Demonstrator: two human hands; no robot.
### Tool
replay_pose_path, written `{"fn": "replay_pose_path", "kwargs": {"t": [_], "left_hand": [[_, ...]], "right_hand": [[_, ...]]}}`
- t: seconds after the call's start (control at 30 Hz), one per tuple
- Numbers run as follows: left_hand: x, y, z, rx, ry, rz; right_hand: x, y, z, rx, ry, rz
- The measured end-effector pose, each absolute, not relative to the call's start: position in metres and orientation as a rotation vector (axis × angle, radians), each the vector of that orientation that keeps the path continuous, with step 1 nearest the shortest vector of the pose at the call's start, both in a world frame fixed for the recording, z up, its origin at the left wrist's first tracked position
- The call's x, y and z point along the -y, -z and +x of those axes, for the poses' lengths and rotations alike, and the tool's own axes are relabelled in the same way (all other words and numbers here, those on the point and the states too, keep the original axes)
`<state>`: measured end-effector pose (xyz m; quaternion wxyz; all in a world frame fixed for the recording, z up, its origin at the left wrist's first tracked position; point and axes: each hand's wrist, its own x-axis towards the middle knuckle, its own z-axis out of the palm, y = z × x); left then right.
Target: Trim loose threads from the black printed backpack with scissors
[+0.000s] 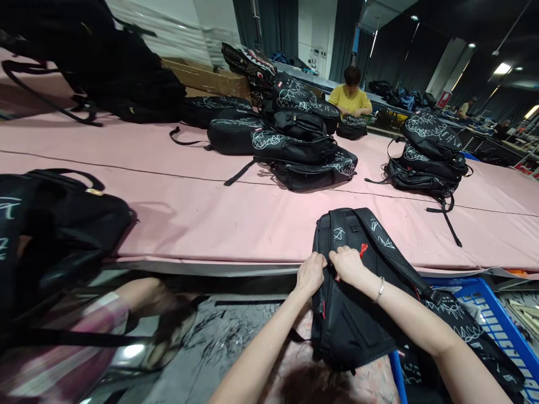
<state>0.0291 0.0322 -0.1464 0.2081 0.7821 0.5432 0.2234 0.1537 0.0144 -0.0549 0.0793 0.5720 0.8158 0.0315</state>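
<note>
Over at the pink bench [189, 224], the left-hand grip [311, 274] and right-hand grip [347, 265] both pinch a black backpack [362, 325], straps uppermost, its top end over the bench edge. A blue basket [510, 325] holding more bags stands just beside it. Beyond sit stacked scribble-patterned backpacks [307, 148] and someone in yellow [357, 101], hands on another bag [351, 129].

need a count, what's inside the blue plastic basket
At least one white-scribbled black bag shows in the blue basket; the bottom and any others are covered by that bag, the held backpack and right forearm.
</note>
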Motion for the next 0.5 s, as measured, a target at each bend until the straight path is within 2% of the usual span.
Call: {"fn": "replay_pose_path", "kwargs": {"t": [0.33, 0.4, 0.5], "left_hand": [[-0.032, 0.147, 0.013, -1.41, -0.977, 1.766], [-0.02, 0.15, -0.002, -1.389, -1.018, 1.66], [0.004, 0.167, -0.031, -1.413, -1.028, 1.492]], "right_hand": [[-0.003, 0.055, 0.174, -2.506, 0.023, 1.887], [0.016, 0.056, 0.192, -2.61, 0.187, 2.041], [0.056, 0.067, 0.23, -2.753, 0.685, 2.345]]}}
